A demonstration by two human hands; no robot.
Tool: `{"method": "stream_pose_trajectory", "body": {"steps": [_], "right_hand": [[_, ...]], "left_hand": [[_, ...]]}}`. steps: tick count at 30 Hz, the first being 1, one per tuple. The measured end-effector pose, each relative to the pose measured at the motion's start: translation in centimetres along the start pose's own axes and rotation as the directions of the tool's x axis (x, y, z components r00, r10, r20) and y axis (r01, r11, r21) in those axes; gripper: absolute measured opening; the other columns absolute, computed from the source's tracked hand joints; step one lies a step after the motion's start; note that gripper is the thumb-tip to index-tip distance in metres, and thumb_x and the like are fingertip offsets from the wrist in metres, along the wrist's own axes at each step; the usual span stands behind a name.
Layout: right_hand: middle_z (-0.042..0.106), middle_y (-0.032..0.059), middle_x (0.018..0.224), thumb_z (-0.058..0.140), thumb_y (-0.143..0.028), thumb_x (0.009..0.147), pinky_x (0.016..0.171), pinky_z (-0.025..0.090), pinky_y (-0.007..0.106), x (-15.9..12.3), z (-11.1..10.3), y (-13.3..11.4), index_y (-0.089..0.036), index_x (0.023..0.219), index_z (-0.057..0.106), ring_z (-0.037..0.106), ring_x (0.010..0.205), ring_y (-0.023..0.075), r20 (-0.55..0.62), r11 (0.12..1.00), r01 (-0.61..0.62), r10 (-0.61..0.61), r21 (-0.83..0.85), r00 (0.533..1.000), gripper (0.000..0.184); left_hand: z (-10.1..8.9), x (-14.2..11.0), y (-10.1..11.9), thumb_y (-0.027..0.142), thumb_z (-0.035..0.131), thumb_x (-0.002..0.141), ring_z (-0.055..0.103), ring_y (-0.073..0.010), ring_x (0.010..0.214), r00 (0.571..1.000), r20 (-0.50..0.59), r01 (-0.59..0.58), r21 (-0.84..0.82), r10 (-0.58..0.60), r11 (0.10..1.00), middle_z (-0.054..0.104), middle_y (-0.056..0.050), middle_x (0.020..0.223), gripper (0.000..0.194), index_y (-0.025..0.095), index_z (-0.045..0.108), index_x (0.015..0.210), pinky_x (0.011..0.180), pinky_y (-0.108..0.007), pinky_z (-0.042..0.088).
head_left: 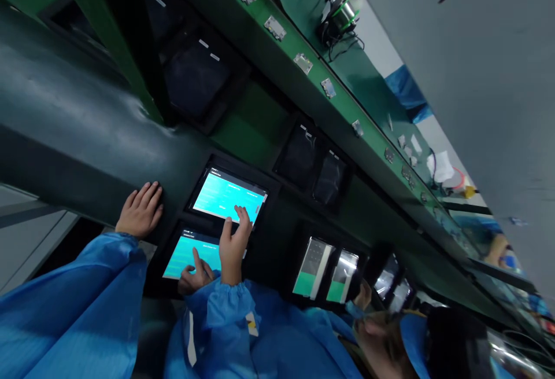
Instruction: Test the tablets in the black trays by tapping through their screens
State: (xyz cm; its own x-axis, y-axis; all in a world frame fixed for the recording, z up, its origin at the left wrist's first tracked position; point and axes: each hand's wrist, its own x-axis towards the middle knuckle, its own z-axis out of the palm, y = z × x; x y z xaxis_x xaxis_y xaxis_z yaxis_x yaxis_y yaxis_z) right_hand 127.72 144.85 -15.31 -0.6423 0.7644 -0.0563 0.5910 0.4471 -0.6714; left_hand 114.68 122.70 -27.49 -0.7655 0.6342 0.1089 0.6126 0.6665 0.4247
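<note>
Touchscreens [225, 194] glow in a dark machine panel [269, 251]. Left hand [139, 211] lies open and flat on the panel, seemingly bracing the body; right hand [234, 246], also open, reaches a fingertip to the upper screen [228, 194]. Another hand [196, 272], perhaps a co-worker's, points at the lower screen [186, 257].

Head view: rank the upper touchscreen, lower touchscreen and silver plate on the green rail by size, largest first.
1. Upper touchscreen and Lower touchscreen: they look alike and the lower one is partly covered, so I cannot rank them.
2. Silver plate: looks smallest, but it sits farther from the camera, so this is unsure.
</note>
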Motion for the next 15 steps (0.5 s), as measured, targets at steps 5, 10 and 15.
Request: {"method": "stream_pose_trajectory", "body": {"steps": [5, 10, 15], "right_hand": [[0.054, 0.0191, 0.137, 0.043, -0.049, 0.097, 0.111, 0.039, 0.045, -2.1, -3.8, 4.2, -0.012, 0.134, 0.051, 0.049, 0.132, 0.0256, -0.098, 0.972, -0.235, 0.234, 0.004, 0.967, 0.053], [0.067, 0.0174, 0.116, 0.036, -0.046, 0.098, 0.093, 0.05, 0.044, -6.1, -5.3, 7.8, -0.015, 0.127, 0.063, 0.063, 0.109, 0.027, -0.031, 0.925, -0.349, 0.348, -0.148, 0.937, 0.05], [0.069, 0.0004, 0.069, 0.035, -0.029, 0.101, 0.067, 0.052, 0.033, -10.7, 1.1, 4.6, -0.032, 0.113, 0.073, 0.062, 0.059, 0.0159, 0.347, 0.98, -0.183, 0.199, -0.08, 0.917, 0.04]], "left_hand": [[-0.2, 0.0, -0.1, 0.029, 0.047, 0.096, 0.029, -0.0295, 0.146, 0.999, 0.037, 0.039, -0.04, -0.037, 0.998, 0.033, -0.012, 0.155, 0.063, 0.019, 0.028, 0.156, 0.119, -0.05, 0.021], [-0.3, 0.0, 0.0, 0.032, 0.045, 0.097, 0.027, -0.0285, 0.147, 0.995, 0.055, 0.082, -0.091, -0.077, 0.992, 0.034, -0.013, 0.155, 0.056, 0.016, 0.039, 0.151, 0.121, -0.051, 0.019], [-0.8, -0.1, -0.1, 0.037, 0.039, 0.1, 0.025, -0.026, 0.148, 0.991, 0.103, 0.093, -0.084, -0.085, 0.992, 0.033, -0.013, 0.156, 0.054, 0.01, 0.043, 0.147, 0.123, -0.049, 0.018]]}}
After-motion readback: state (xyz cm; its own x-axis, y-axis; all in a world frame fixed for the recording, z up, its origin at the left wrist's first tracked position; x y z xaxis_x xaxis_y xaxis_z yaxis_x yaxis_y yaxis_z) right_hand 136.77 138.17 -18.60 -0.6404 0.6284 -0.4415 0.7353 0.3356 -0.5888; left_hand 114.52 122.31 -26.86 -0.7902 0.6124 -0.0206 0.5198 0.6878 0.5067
